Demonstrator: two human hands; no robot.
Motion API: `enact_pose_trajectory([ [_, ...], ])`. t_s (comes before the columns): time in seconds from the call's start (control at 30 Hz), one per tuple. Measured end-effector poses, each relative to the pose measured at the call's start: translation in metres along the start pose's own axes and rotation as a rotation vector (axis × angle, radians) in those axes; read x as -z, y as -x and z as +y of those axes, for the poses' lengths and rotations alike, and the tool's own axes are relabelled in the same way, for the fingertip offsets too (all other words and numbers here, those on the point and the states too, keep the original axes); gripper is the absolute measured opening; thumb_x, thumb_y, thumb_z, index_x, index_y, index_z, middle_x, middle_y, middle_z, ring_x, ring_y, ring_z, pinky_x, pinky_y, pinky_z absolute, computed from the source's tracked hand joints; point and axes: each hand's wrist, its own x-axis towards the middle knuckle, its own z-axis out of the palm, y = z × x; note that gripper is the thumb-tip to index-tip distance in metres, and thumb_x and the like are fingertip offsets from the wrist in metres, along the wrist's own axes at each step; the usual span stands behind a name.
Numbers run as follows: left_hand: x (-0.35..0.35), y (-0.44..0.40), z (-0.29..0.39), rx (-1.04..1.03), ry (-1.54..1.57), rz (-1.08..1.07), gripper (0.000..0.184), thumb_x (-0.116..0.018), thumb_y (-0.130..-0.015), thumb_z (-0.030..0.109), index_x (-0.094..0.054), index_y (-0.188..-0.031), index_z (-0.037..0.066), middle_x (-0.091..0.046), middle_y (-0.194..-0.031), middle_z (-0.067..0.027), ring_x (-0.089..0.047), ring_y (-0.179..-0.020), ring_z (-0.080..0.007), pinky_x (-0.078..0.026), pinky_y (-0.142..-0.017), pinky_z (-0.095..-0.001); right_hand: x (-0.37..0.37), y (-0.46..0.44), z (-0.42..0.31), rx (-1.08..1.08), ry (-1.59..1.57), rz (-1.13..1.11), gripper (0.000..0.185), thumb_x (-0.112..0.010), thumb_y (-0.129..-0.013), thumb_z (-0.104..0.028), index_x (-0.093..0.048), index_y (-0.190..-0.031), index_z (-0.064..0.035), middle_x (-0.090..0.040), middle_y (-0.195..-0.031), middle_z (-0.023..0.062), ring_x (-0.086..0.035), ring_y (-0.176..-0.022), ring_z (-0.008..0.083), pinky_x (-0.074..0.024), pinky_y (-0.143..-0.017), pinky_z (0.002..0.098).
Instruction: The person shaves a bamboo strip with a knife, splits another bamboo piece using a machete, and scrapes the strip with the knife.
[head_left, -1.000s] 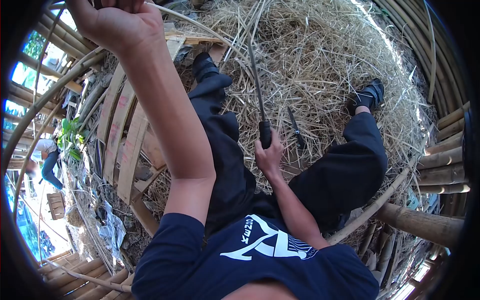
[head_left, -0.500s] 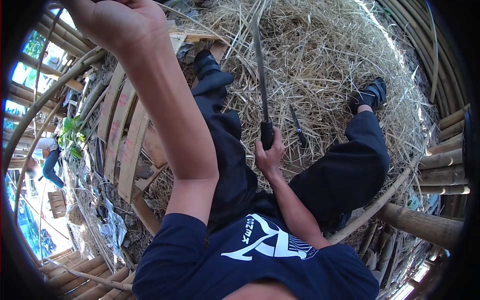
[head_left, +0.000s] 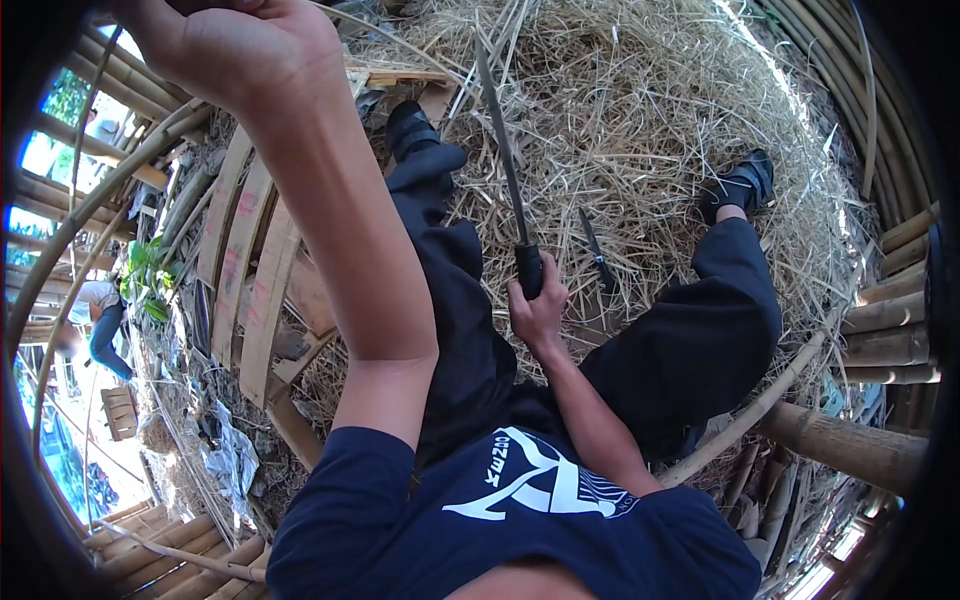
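My right hand (head_left: 540, 305) is wrapped around the black handle of a machete (head_left: 503, 145). Its long, dark blade points away from me over the straw. My left hand (head_left: 235, 45) is raised at the top left, its curled fingers mostly cut off by the frame edge, so what they hold is hidden. Beside it, a thin bamboo strip (head_left: 390, 42) slants down towards the straw. A small knife (head_left: 597, 252) with a dark handle lies on the straw to the right of the machete, apart from my hand.
Straw and shavings (head_left: 640, 130) cover the ground between my legs. Wooden slats (head_left: 245, 270) stand at the left. Bamboo poles (head_left: 845, 445) border the right side. Beyond the bamboo frame at far left, another person (head_left: 100, 325) bends over.
The machete's blade has swung to the left, its tip shifting most while the handle stays nearly in place. My left hand has barely moved.
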Motion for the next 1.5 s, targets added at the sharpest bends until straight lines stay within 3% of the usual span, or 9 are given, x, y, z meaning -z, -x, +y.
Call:
enact_pose_trajectory([
  [0.03,0.005,-0.003,0.002,0.131,-0.011,-0.053,0.046,-0.048,-0.095,0.050,-0.043,-0.069,0.012,-0.035,-0.054,0.0023,-0.031,-0.048,-0.0084,-0.026,-0.050,-0.0274,-0.004,0.002,0.007,-0.023,0.042,0.011,0.035,-0.063,-0.072,-0.013,-0.055,-0.106,-0.0033,-0.055,-0.061,0.0155,-0.057,-0.051,0.0324,-0.0443,-0.052,0.0419],
  [0.13,0.007,-0.001,0.002,0.131,-0.023,0.007,0.047,-0.048,-0.094,0.051,-0.043,-0.069,0.012,-0.034,-0.054,0.0022,-0.031,-0.047,-0.0084,-0.025,-0.049,-0.0267,-0.007,0.004,0.017,-0.240,0.089,-0.023,0.035,-0.062,-0.072,-0.016,-0.057,-0.103,-0.0006,-0.052,-0.063,0.0122,-0.051,-0.054,0.0254,-0.0422,-0.055,0.0378],
  [0.5,0.012,-0.004,0.003,0.162,0.010,-0.007,0.049,-0.045,-0.095,0.052,-0.042,-0.067,0.012,-0.035,-0.054,0.0022,-0.028,-0.046,-0.0093,-0.025,-0.049,-0.0281,-0.007,0.003,0.017,0.015,0.163,0.035,0.038,-0.062,-0.074,-0.017,-0.056,-0.108,-0.0019,-0.057,-0.061,0.0158,-0.059,-0.052,0.0305,-0.0463,-0.053,0.0411],
  [0.67,0.006,0.000,0.005,0.146,-0.020,-0.002,0.049,-0.046,-0.095,0.052,-0.043,-0.067,0.012,-0.036,-0.054,0.0018,-0.028,-0.045,-0.0093,-0.025,-0.048,-0.0279,-0.005,0.003,0.019,-0.179,0.115,0.030,0.040,-0.062,-0.074,-0.018,-0.056,-0.110,-0.0022,-0.058,-0.062,0.0162,-0.060,-0.053,0.0308,-0.0470,-0.054,0.0418],
  [0.93,0.012,-0.005,0.001,0.196,0.105,-0.042,0.048,-0.047,-0.094,0.052,-0.043,-0.067,0.012,-0.037,-0.053,0.0018,-0.028,-0.045,-0.0093,-0.024,-0.048,-0.0281,-0.005,0.004,0.017,0.000,0.072,-0.010,0.044,-0.062,-0.074,-0.015,-0.052,-0.115,-0.0028,-0.057,-0.063,0.0172,-0.059,-0.054,0.0338,-0.0465,-0.055,0.0414],
  [1.07,0.004,0.000,0.004,0.184,0.017,-0.053,0.048,-0.047,-0.095,0.051,-0.043,-0.067,0.012,-0.037,-0.053,0.0019,-0.029,-0.045,-0.0092,-0.024,-0.049,-0.0277,-0.013,0.005,0.034,-0.255,0.172,-0.034,0.046,-0.061,-0.075,-0.022,-0.055,-0.115,-0.0008,-0.060,-0.066,0.0214,-0.060,-0.057,0.0381,-0.0469,-0.060,0.0463],
  [1.17,0.005,-0.001,0.005,0.151,0.005,-0.035,0.048,-0.046,-0.096,0.050,-0.043,-0.068,0.011,-0.035,-0.053,0.0017,-0.030,-0.047,-0.0089,-0.024,-0.050,-0.0282,-0.009,0.001,0.025,-0.283,0.110,-0.005,0.035,-0.062,-0.073,-0.018,-0.056,-0.101,0.0030,-0.054,-0.062,0.0167,-0.054,-0.054,0.0294,-0.0435,-0.056,0.0418],
  [1.37,0.007,0.000,0.003,0.153,-0.016,-0.007,0.047,-0.046,-0.096,0.050,-0.043,-0.068,0.012,-0.035,-0.053,0.0023,-0.031,-0.046,-0.0080,-0.025,-0.050,-0.0283,-0.002,0.004,0.003,-0.008,0.021,-0.003,0.035,-0.061,-0.073,-0.012,-0.053,-0.106,-0.0017,-0.058,-0.062,0.0199,-0.060,-0.054,0.0349,-0.0459,-0.054,0.0438],
  [1.5,-0.001,0.003,0.005,0.161,-0.063,-0.024,0.048,-0.045,-0.096,0.050,-0.043,-0.067,0.012,-0.035,-0.052,0.0031,-0.032,-0.046,-0.0076,-0.024,-0.050,-0.0282,-0.016,0.008,0.030,-0.114,0.151,-0.077,0.034,-0.061,-0.074,-0.018,-0.053,-0.104,-0.0025,-0.058,-0.061,0.0214,-0.061,-0.056,0.0376,-0.0467,-0.055,0.0461],
])
